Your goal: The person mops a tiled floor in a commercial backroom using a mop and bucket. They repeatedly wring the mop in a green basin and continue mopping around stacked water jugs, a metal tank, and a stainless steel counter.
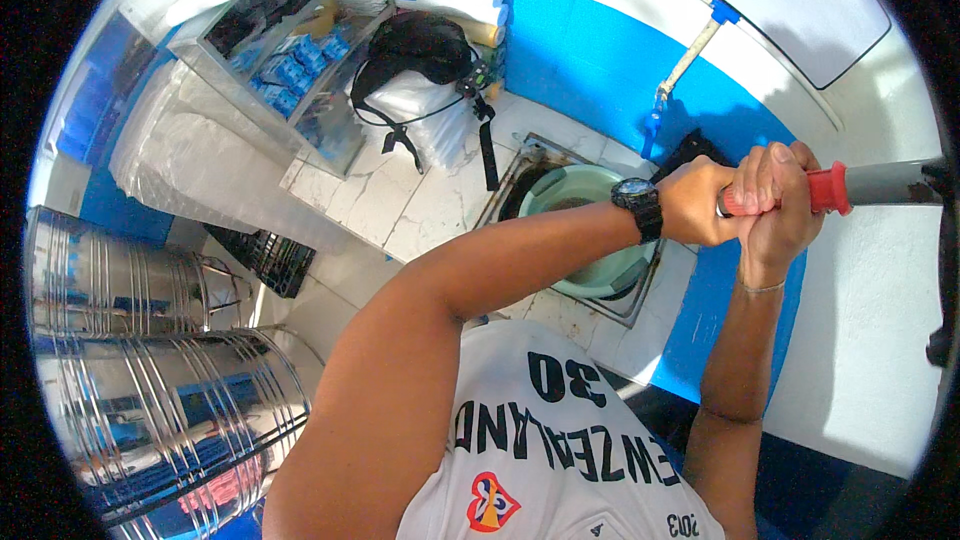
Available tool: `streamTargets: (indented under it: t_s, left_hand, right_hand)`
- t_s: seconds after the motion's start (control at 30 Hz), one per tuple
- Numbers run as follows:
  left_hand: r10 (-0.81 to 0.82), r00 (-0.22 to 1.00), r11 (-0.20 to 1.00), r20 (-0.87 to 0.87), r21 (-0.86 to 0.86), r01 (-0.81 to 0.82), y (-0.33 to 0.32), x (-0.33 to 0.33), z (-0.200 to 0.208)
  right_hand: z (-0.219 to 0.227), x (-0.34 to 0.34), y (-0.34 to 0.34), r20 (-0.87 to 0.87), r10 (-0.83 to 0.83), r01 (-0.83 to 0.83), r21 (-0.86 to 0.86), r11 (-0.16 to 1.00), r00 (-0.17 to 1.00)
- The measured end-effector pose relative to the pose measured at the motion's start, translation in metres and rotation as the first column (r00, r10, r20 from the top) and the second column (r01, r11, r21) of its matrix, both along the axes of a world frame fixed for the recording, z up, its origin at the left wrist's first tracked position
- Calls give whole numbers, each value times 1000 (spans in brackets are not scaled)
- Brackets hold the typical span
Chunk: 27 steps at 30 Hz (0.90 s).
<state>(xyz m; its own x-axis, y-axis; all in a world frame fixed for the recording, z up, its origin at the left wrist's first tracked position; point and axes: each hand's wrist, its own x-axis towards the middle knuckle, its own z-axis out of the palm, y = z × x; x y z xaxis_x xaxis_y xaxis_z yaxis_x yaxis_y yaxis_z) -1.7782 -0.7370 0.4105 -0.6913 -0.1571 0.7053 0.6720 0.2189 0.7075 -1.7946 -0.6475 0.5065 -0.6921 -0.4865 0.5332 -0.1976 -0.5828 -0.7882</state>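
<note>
Clearly, both hands are wrapped closed around a red grip (832,189), the left hand (692,202) pressed against the right hand (782,202), which is nearer its flared collar. Beyond them, its long axis runs nearly level rightward into a grey pipe (890,183), no obstruction visible between. Leftward, the watch-wearing left forearm (540,255) crosses in front of a green basin (603,286), with a blue-tipped tap (654,120) above.

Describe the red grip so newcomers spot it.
Find the white wall at right, then the gray pole crossing it. Toward the pole's left end, the right hand wraps the red grip; bright colour and flared rim distinguish it from the pole.
</note>
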Motion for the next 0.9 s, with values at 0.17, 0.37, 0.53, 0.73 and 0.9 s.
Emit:
streamTargets:
  t_s: [0.17,0.37,0.53,0.73,0.9]
  left_hand:
    - [34,999,999,24,-29,-33,2,6,3]
    - [90,995,996,-35,-17,-91,10,11,8]
    - [131,989,991,-73,-33,-133,12,15,9]
    - [162,984,983,-72,-77,-168,14,20,13]
    - [207,975,975,-83,-68,-213,17,22,17]
  right_hand:
    - [2,6,1,19,4,-4,-3,1000,1000]
    - [9,14,7,-6,-5,6,30,1000,1000]
    - [12,18,11,-39,26,-24,46,999,999]
    - [13,18,14,-59,103,-101,29,994,993]
    - [14,17,17,-71,162,-163,-20,986,984]
